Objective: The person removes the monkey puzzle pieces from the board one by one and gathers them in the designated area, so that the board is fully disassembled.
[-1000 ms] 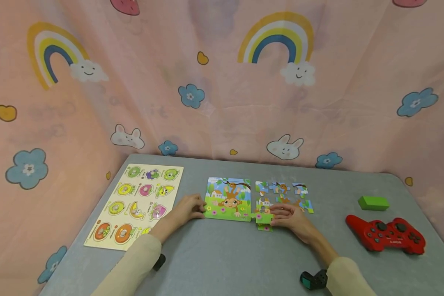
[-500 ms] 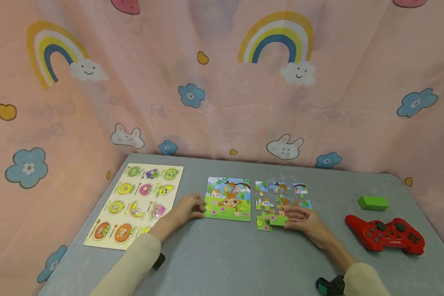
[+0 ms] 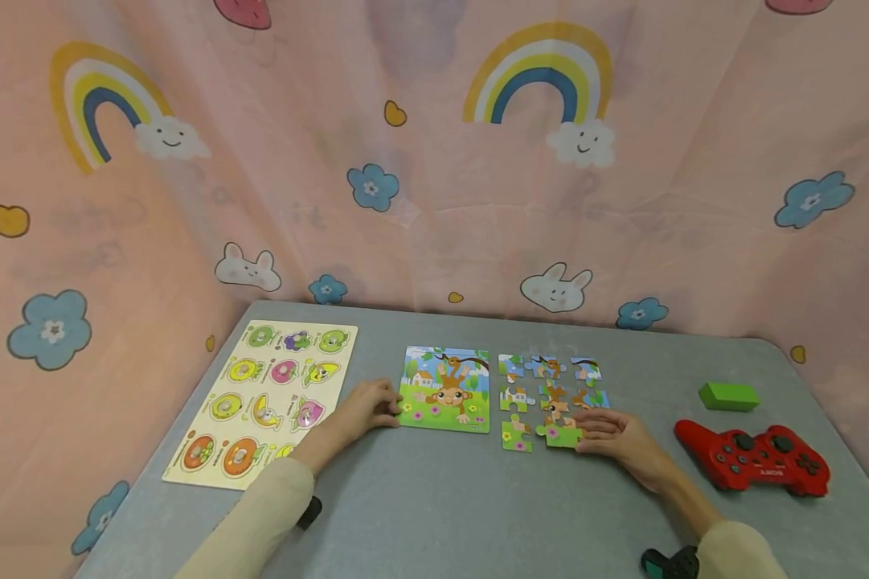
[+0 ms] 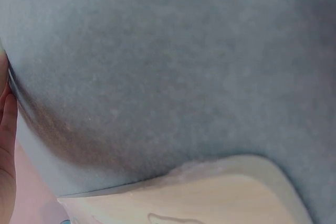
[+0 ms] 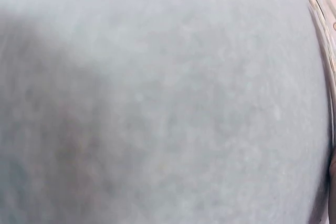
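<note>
In the head view my right hand (image 3: 618,444) pinches a green puzzle piece (image 3: 561,437) by its right side, low over the bottom row of loose pieces. Left of it lies a corner puzzle piece (image 3: 515,436) with flowers. Other loose pieces show monkey, house and branch parts; my right fingers partly cover some. My left hand (image 3: 362,412) pinches the lower left edge of the square monkey puzzle board (image 3: 444,390), which lies flat. The left wrist view catches only part of the left hand (image 4: 6,150) at its edge.
A cream fruit puzzle board (image 3: 264,402) lies on the left of the grey table (image 3: 434,498). A green block (image 3: 729,396) and a red game controller (image 3: 756,457) are on the right. A printed pink curtain (image 3: 434,161) hangs behind the table.
My right hand has carried the green piece rightward from beside the monkey board, past the corner piece, uncovering it. My left hand and the monkey board have stayed in place.
</note>
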Tool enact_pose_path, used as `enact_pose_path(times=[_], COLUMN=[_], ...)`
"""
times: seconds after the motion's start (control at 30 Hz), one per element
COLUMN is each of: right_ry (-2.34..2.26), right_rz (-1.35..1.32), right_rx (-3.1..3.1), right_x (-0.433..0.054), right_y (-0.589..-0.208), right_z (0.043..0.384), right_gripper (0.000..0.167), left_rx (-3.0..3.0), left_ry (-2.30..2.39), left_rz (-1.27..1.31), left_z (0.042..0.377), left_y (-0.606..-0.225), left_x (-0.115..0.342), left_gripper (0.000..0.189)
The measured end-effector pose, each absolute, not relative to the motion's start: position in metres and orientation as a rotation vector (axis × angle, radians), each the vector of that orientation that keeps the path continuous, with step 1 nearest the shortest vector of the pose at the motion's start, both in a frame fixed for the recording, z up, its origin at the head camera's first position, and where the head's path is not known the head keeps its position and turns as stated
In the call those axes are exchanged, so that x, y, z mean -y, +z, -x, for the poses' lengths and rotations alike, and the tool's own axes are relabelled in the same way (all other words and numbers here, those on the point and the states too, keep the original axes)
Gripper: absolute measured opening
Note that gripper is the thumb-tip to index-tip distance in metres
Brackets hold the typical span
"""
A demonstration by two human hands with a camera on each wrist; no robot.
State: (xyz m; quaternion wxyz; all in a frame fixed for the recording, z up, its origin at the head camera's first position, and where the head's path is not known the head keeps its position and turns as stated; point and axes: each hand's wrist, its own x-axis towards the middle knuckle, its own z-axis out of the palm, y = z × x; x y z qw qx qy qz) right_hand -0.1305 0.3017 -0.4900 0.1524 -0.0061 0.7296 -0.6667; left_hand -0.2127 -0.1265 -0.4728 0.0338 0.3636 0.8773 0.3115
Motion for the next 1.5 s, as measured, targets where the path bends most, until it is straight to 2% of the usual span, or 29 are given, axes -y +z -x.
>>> enact_pose_path(times=[0.5, 1.03, 1.2, 1.5], right_ry=[-1.726, -1.666, -1.747, -1.832], right_rz=[0.066, 0.334, 0.286, 0.171], right_rx=[-2.264, -2.326, -2.299, -2.249], right_x=[-0.302, -0.311, -0.310, -0.290], right_y=[-0.489, -0.485, -0.484, -0.479], right_z=[0.135, 0.134, 0.131, 0.132], right_gripper=[0.055, 0.047, 0.044, 0.050], left_rx=[-2.693, -2.674, -2.685, -2.694], left_ry=[0.971, 0.991, 0.974, 0.966], left_rz=[-1.111, -1.093, -1.102, -1.116], left_z=[0.212, 0.211, 0.211, 0.211], left_y=[-0.474, -0.474, -0.473, -0.473], left_x=[0.127, 0.126, 0.127, 0.126], left_gripper=[0.011, 0.010, 0.010, 0.011])
